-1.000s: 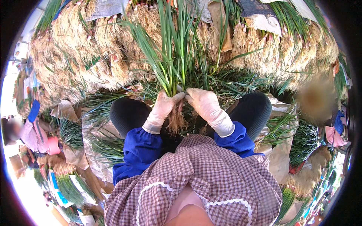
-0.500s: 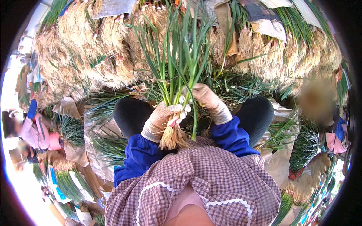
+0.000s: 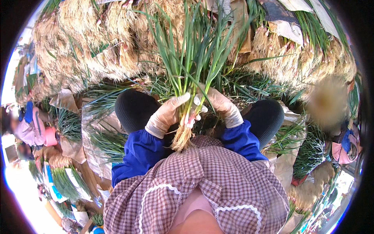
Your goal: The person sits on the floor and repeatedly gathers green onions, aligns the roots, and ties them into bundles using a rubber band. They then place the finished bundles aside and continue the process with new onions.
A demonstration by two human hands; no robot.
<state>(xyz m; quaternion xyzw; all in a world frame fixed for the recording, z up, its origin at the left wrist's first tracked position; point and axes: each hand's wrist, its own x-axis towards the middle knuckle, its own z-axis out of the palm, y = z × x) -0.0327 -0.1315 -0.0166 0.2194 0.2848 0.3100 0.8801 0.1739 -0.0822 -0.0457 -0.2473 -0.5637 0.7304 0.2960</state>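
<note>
First, nearest the cam: we see the checked shirt (image 3: 167,195) w/ white zigzag trim, then blue sleeves (image 3: 141,152) out to two gloved hands. L hand (image 3: 165,116) is closed round the lower stems of a bunch (image 3: 191,74) of long green stalks, thumb across the front, pale hairy roots (image 3: 181,139) hanging below toward the shirt. R hand (image 3: 222,106) is just beside it, fingers curled in at the stalks' right side; whether it pinches any, we can't tell. Bunch sits approx. centre, between dark-clad knees (image 3: 134,111), leaves fanning up & away from us. Progress, our judgement: gathering of this handful is well on, root ends roughly together, though the leaves splay; no tie visible, so we wouldn't log it finished. Unhandled, we think: loose greens (image 3: 107,145) on the pale sheet (image 3: 95,167) by the L knee, more stalks (image 3: 281,137) by the R knee, plus a leaf tangle (image 3: 249,87) past the hands. Farther: a long heap (image 3: 85,46) of bunches, roots toward us; done or waiting, can't say. Farthest, at the rim: co-worker in pink (image 3: 33,126) L, seemingly another person (image 3: 346,146) R; their progress unclear.
</note>
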